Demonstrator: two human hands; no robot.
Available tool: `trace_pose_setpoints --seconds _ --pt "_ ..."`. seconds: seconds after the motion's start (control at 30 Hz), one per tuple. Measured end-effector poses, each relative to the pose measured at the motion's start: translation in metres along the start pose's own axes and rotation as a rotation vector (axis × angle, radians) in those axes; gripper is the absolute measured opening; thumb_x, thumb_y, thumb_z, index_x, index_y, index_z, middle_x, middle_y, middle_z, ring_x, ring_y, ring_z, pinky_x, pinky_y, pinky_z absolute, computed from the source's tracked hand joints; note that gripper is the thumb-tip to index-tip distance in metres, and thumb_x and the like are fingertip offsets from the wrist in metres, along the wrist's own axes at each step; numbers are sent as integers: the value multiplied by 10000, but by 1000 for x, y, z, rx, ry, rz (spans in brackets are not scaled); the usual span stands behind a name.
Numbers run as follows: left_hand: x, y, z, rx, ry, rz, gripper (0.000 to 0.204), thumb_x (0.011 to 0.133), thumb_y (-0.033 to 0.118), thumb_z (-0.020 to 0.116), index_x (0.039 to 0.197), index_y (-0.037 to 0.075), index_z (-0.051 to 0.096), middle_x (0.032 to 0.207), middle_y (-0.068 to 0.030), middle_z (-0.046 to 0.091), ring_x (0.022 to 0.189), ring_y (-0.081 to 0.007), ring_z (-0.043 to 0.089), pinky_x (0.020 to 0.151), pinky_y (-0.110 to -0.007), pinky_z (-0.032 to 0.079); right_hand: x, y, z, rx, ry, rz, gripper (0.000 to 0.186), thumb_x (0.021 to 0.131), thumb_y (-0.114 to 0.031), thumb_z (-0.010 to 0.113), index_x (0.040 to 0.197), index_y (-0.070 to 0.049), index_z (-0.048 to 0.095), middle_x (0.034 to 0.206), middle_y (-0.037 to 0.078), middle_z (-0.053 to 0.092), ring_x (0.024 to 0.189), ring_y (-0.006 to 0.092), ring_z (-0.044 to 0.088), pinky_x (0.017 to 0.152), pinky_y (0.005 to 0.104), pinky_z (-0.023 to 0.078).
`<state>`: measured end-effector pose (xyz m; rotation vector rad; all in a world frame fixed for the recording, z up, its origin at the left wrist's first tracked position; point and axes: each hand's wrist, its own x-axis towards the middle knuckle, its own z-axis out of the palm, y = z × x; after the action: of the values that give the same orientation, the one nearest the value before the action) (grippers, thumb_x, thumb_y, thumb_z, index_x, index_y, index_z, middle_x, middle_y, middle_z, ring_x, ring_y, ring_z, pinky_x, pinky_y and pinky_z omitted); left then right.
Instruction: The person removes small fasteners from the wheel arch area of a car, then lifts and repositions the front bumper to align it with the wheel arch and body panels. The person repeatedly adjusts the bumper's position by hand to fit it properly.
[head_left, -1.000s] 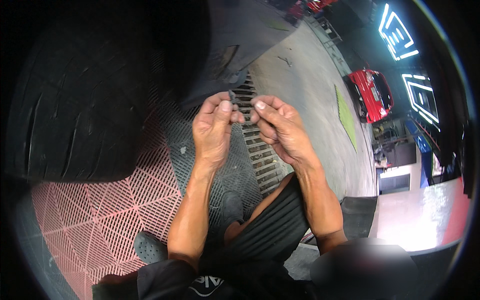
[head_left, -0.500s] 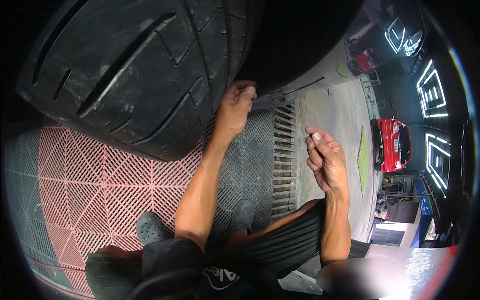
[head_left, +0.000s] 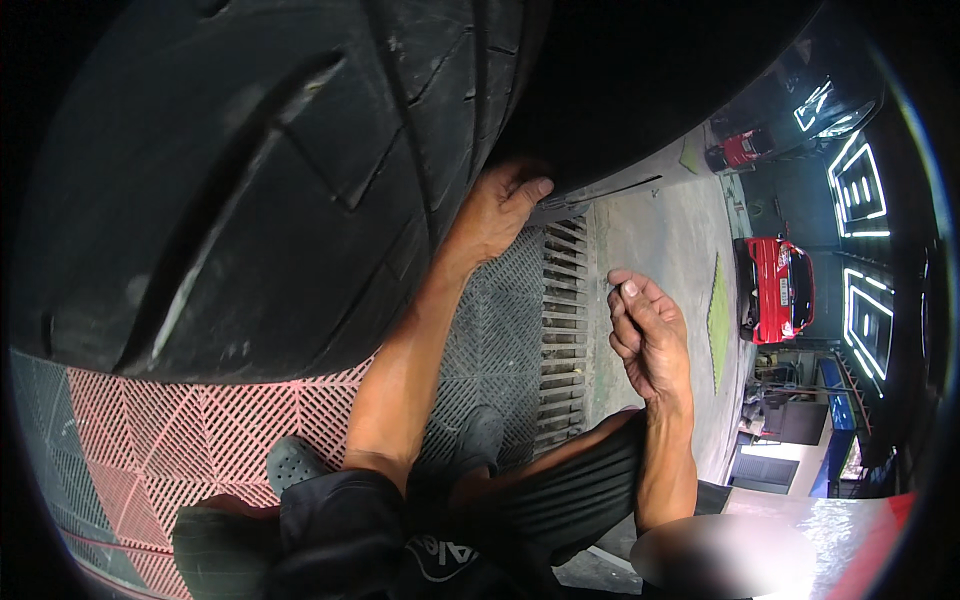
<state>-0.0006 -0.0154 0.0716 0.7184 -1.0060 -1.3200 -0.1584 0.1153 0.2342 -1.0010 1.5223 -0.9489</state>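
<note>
A large black tire (head_left: 230, 220) with deep tread grooves fills the upper left, close to me. To its right curves the dark edge of a car's wheel arch (head_left: 640, 130). My left hand (head_left: 500, 212) reaches up beside the tread and is closed at the arch's lower edge, thumb in front; its fingertips fade into shadow. Apart from the tire, my right hand (head_left: 650, 340) hangs over the concrete with thumb and fingers pinched together. Whatever lies between those fingertips, if anything, is too small to make out.
Pink and grey grid floor tiles (head_left: 230, 430) lie under my feet, beside a slatted drain grate (head_left: 563, 330). Concrete floor (head_left: 680, 230) stretches right, with a green strip (head_left: 718, 320) on it. Farther off stands a red car (head_left: 775, 290) near bright ceiling lights (head_left: 870, 320).
The tire looms larger and lower in view. My left hand has shifted slightly right along the arch edge, its fingers deeper in shadow. The right hand keeps its pinch, almost unmoved.
</note>
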Motion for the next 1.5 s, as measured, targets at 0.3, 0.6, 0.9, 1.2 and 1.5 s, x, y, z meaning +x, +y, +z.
trace_pose_setpoints --seconds 0.3,0.6,0.9,1.2,1.5 --pt "14 -4 -11 -60 -105 -116 210 1007 210 730 1143 53 698 852 14 621 744 -92 512 725 -261 455 1 1 -6 30 0 8 240 1093 -143 595 1248 32 648 845 5 607 498 14 361 436 198 275" --pt "20 -4 -8 115 -12 -66 366 956 329 786 1171 47 697 1122 -131 723 1038 -271 656 979 -374 497 -3 2 -16 47 28 24 248 1091 -143 602 1267 28 640 863 14 645 497 9 358 436 197 275" --pt "-39 -6 16 -74 458 3 243 1014 249 719 1096 22 688 1042 -68 712 918 -151 628 876 -288 506 10 7 -4 -73 54 -20 231 1070 -146 648 1263 -21 632 898 40 686 493 19 347 447 199 280" --pt "-92 32 44 -602 -195 -120 289 1003 116 736 1265 -5 719 1045 -50 740 940 -99 667 833 -253 558 12 5 27 -193 85 -130 243 1092 -187 619 1246 -16 540 790 -8 622 541 14 440 456 184 323" --pt "-77 27 23 -520 -291 -277 217 1024 164 710 1156 -8 713 944 -47 711 812 -93 634 731 -256 549 23 16 37 -293 115 -227 215 1095 -228 625 1206 -69 534 747 -36 601 528 11 425 454 181 307"
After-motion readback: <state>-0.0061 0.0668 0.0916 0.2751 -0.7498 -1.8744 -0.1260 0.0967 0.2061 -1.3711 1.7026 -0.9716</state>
